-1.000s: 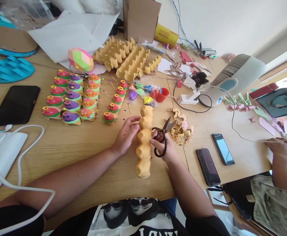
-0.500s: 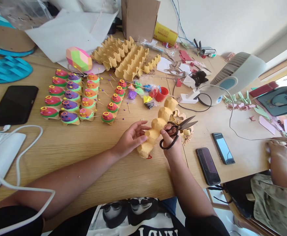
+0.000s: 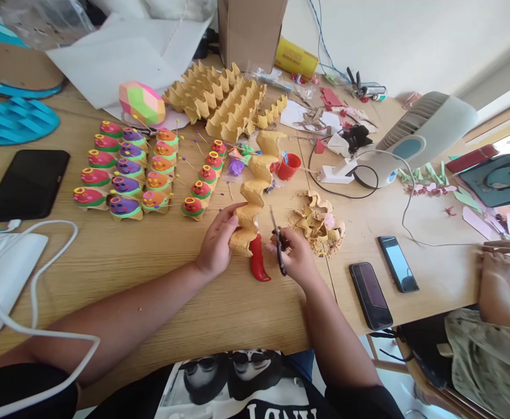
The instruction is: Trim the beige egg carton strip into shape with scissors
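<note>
My left hand (image 3: 218, 240) grips the near end of a strip of yellow egg carton (image 3: 255, 191), which is raised above the table with its scalloped edge showing. In my right hand (image 3: 297, 255) is a pair of black-handled scissors (image 3: 280, 247), blades pointing away from me, just right of the strip and apart from it. A red-handled tool (image 3: 258, 262) lies on the table under the strip's near end; its upper part is hidden. Right of the scissors lies a heap of carton scraps and crumbs (image 3: 320, 224).
Painted carton cups with smiling faces (image 3: 126, 169) stand in rows at the left. Uncut egg trays (image 3: 224, 102) lie behind. A red cup (image 3: 288, 167), a white fan (image 3: 424, 131) and two phones (image 3: 370, 295) are to the right, where another person's hands (image 3: 499, 262) rest.
The carton strip has turned from its rounded underside to its scalloped edge and moved left. My right hand has let go of it and swung the scissors to point forward. More of the red-handled tool shows.
</note>
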`<state>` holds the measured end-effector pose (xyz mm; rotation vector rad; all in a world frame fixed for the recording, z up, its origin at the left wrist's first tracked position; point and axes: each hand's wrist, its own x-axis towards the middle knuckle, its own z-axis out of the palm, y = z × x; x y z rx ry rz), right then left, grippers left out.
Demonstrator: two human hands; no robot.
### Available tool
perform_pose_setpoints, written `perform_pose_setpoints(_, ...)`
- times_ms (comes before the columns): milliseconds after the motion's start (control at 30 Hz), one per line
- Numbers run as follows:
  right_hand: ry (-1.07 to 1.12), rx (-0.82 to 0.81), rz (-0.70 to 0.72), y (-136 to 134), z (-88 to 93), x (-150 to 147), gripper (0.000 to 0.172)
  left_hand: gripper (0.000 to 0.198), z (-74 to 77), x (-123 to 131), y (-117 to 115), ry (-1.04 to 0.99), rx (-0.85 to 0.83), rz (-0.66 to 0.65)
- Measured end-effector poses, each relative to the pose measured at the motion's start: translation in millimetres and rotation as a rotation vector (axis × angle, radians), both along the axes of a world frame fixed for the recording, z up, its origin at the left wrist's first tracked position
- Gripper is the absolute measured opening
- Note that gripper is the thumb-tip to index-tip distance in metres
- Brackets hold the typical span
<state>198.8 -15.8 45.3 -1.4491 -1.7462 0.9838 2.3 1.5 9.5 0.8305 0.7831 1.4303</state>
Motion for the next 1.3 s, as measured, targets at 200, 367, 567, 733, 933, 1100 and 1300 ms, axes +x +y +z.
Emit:
perform_pose_setpoints(200, -0.179, 0.051, 0.115, 0.0, 0.9, -1.1, 0.047, 0.037, 5.1, -1.4, 0.6, 0.056, 0.055, 0.168)
perform_pose_setpoints(367, -0.184, 0.077, 0.180, -0.7, 3.0, -1.1, 0.047, 0.037, 4.3, -1.5, -0.8, 0.043, 0.059, 0.201)
perform_pose_setpoints(567, -0.134, 0.070, 0.200, -1.1, 4.4, -1.2, 0.048, 0.037, 1.7, -1.4, -1.3, 0.072, 0.065, 0.223)
perform_pose_setpoints(733, -0.128, 0.032, 0.167, -1.0, 3.2, -0.6, 0.050, 0.036, 3.7, -1.7, -2.2, 0.060, 0.081, 0.212)
perform_pose_setpoints(933, -0.137, 0.027, 0.177, 0.0, 3.3, -0.8, 0.053, 0.041, 11.5, -0.4, -4.5, 0.100, 0.064, 0.212)
perform_pose_setpoints(1100, -0.135, 0.022, 0.172, -0.1, 3.5, -0.6, 0.054, 0.040, 10.1, -0.3, -4.8, 0.081, 0.063, 0.202)
perform_pose_setpoints(1300, -0.140, 0.011, 0.169, -0.4, 5.0, -0.4, 0.055, 0.038, 3.6, -1.1, -3.8, 0.088, 0.083, 0.202)
